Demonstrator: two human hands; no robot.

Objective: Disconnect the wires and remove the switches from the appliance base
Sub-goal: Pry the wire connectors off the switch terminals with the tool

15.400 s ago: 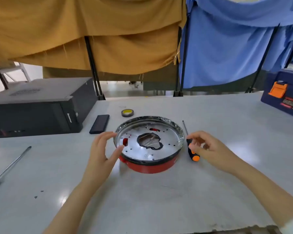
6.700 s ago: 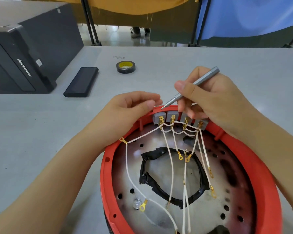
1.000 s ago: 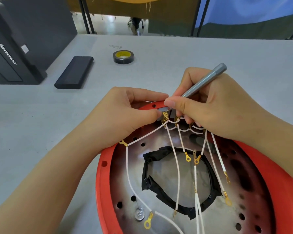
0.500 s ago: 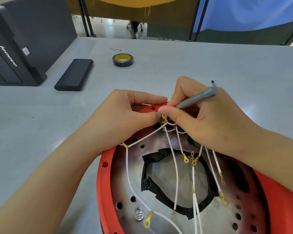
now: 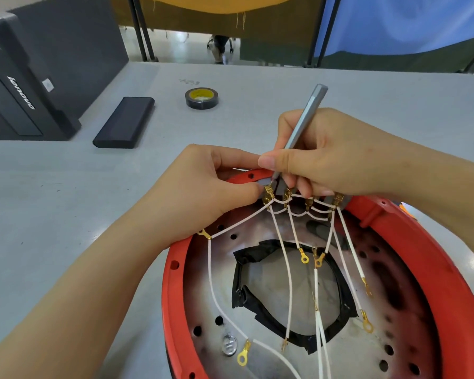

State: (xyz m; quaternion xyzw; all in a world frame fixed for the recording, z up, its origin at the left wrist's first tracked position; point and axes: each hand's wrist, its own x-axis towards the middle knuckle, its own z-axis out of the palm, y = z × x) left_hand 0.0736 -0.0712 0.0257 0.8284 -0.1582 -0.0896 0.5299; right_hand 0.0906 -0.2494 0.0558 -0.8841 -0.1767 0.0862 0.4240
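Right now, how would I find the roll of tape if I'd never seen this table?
Start at the big black computer case at the table's far left. Just right of it lies a flat black bar, and right of that sits the roll of tape. It is the only round thing there, black with a yellow middle.

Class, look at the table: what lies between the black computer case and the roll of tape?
In the head view, a flat black bar lies between the computer case and the tape roll.

The right hand [image 5: 337,157] hides most switches [image 5: 281,187] and the tool's [image 5: 304,119] tip. The appliance base [image 5: 449,283] runs off the bottom edge.
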